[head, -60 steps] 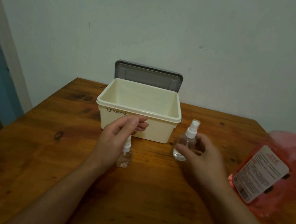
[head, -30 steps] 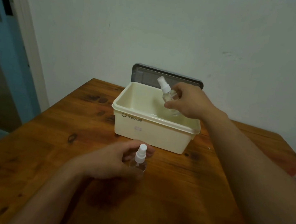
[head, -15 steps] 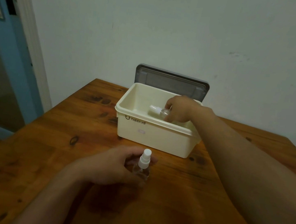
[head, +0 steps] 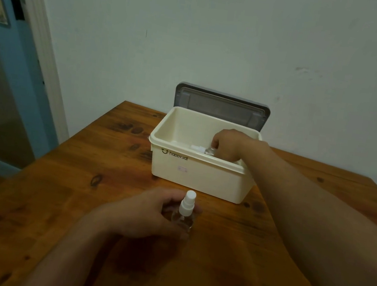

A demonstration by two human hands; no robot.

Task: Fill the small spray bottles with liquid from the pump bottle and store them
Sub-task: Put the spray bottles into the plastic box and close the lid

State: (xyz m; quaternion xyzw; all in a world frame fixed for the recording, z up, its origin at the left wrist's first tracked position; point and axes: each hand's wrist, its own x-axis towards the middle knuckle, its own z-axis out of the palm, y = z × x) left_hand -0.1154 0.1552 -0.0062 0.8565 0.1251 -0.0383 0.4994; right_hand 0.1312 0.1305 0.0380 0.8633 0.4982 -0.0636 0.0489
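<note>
Right grip [head: 228, 143] is clamped on one spray bottle [head: 202, 150], held sideways low inside the cream box [head: 197, 175]. Left grip [head: 145, 211] wraps the second bottle [head: 185, 212], upright on the table [head: 214, 266] near the box front. Risk: an early release lets the bottle drop and roll, knocking its nozzle on the wall. Versus half a second ago, right grip sits deeper in the box and left grip is unchanged.

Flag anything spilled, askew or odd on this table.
Nothing stands out. The lying bottle is inside the box, gripped by the right hand; the upright bottle stands in the left hand. No spill shows.
</note>
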